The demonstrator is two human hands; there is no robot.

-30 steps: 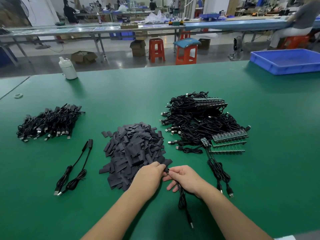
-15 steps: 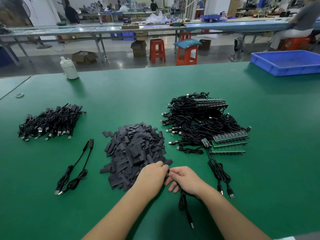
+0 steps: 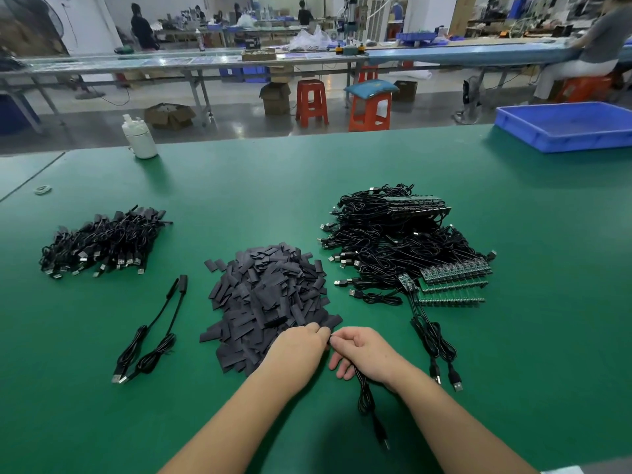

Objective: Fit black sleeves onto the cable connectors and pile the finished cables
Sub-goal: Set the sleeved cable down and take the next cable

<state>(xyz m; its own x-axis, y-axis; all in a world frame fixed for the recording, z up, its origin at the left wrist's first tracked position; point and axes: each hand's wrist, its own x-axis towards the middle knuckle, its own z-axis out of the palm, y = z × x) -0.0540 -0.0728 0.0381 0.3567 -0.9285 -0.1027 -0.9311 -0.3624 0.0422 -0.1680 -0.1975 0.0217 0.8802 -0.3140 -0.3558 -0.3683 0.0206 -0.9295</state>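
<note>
green table (image 3: pixel 239 186) fills the frame. right of centre: tangle of unsleeved cables (image 3: pixel 393 241) with circuit boards. centre: heap of black sleeves (image 3: pixel 270 295). left: finished pile (image 3: pixel 102 244), with two sleeved cables (image 3: pixel 154 336) below it. lower centre: left hand (image 3: pixel 297 347) and right hand (image 3: pixel 362 354) meet fingertip to fingertip, both pinching the cable (image 3: pixel 367 401) at its connector end; its cord trails down from the right hand.

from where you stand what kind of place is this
Most likely an electronics assembly workshop: a long green workbench holding a heap of black sleeves, USB cables with circuit boards, and further work lines behind.
</note>
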